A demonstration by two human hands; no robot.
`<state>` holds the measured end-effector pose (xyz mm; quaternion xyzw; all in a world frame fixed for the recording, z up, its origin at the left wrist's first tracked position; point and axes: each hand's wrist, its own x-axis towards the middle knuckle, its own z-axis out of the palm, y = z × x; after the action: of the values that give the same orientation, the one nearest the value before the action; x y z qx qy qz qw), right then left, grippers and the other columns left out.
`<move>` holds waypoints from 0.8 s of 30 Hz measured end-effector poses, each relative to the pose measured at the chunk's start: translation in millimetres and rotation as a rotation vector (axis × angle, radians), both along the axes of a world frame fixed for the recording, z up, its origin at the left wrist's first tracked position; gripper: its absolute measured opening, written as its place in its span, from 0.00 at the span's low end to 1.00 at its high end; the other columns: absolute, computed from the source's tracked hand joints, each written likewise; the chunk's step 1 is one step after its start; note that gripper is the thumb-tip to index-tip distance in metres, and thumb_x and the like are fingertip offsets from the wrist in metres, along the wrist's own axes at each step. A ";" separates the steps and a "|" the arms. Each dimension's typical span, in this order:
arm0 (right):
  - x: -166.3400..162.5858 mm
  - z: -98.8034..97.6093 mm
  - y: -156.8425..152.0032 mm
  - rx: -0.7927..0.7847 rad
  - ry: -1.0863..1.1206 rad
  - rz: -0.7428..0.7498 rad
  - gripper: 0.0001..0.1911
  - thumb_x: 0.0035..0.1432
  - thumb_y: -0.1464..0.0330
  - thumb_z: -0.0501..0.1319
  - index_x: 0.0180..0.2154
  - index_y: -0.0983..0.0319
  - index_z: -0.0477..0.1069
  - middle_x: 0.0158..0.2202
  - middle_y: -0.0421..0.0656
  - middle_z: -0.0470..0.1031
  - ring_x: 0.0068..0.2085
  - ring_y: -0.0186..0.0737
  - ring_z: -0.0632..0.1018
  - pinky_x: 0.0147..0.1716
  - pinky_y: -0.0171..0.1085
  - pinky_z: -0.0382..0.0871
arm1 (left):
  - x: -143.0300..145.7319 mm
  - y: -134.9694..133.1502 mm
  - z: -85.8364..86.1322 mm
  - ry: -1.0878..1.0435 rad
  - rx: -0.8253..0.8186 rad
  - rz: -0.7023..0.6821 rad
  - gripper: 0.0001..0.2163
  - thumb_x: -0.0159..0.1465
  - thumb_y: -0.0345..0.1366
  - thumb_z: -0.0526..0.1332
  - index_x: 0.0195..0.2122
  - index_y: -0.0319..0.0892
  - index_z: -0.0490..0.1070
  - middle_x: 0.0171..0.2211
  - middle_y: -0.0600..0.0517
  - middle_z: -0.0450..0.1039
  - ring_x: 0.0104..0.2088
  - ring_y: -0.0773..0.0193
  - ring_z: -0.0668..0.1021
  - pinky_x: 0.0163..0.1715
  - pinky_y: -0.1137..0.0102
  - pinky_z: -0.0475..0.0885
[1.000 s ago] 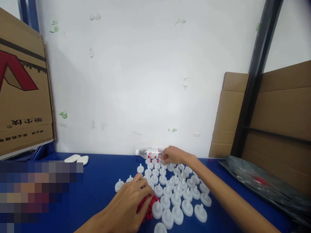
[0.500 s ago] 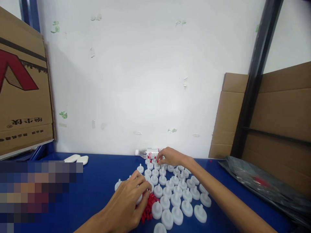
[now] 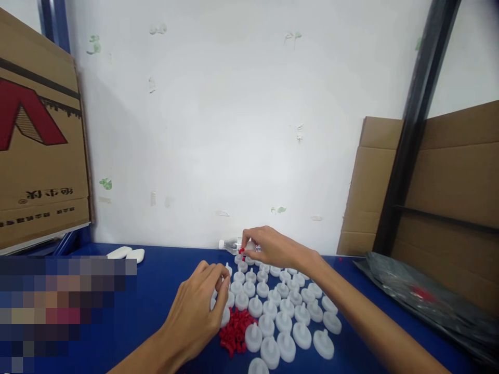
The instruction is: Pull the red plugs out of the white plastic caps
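Observation:
My right hand reaches to the back of the group of white nozzle caps. Its thumb and fingers are pinched at a small red tip over the rearmost white cap. My left hand hovers over the left side of the group, fingers curled in with the thumb against them. What its fingertips hold, if anything, is hidden. Beside that hand lies a pile of small red pieces. The white caps are round discs with an upright spout, standing in rough rows on the blue table.
Against the wall a clear plastic bottle lies behind the right hand. Two white oval objects rest at the back left. Grey plastic bags lie on the right. Cardboard stands at the left, with more cardboard sheets at right.
My right hand has shifted slightly left along the back row, onto a red tip. My left hand has moved up and left, uncovering more of the red pile.

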<state>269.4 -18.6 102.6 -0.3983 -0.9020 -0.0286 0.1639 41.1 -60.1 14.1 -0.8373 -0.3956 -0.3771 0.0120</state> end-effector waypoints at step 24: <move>-37.8 17.0 -38.9 0.141 -0.234 0.195 0.08 0.62 0.76 0.66 0.41 0.58 0.74 0.37 0.38 0.79 0.40 0.38 0.77 0.36 0.36 0.62 | 0.5 5.8 5.6 -0.275 -0.291 -0.105 0.22 0.74 0.52 0.46 0.27 0.44 0.60 0.27 0.55 0.62 0.31 0.60 0.67 0.31 0.67 0.62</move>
<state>231.6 -57.5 119.7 -0.2903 -0.9451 -0.1220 0.0872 41.7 -54.3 19.8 -0.7903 -0.3997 -0.4270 -0.1828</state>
